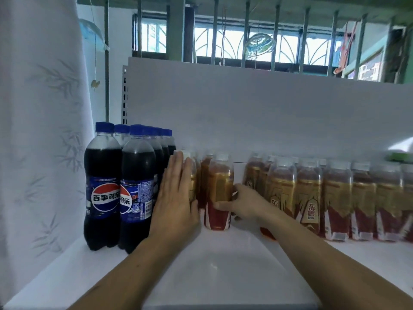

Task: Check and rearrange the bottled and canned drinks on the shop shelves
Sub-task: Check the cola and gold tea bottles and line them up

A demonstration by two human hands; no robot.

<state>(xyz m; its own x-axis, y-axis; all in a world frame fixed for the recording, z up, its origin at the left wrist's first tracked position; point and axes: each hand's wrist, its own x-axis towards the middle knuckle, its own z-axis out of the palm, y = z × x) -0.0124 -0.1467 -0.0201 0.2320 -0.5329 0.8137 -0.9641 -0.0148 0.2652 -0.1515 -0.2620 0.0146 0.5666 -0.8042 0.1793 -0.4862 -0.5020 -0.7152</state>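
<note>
Gold-red bottle (220,184) gripped in curled right hand (248,203); left hand (174,198) flat, fingers straight, seemingly pressing neighbouring bottle (194,186).

White shelf (223,260): cola bottles (125,186) left, gold-red bottles (335,198) right.

Blue-capped cola bottles (102,186) stand upright at the shelf's (223,265) left end. Gold-and-red bottles (335,198) line its back edge, and a lone gold-and-red bottle (220,175) stands between the two groups.

On the white shelf (223,265), the left hand (176,198) presses flat against a gold bottle (193,182) beside the cola bottles (102,175); the right hand (243,203) grips the neighbouring red-and-gold bottle (220,186).
</note>
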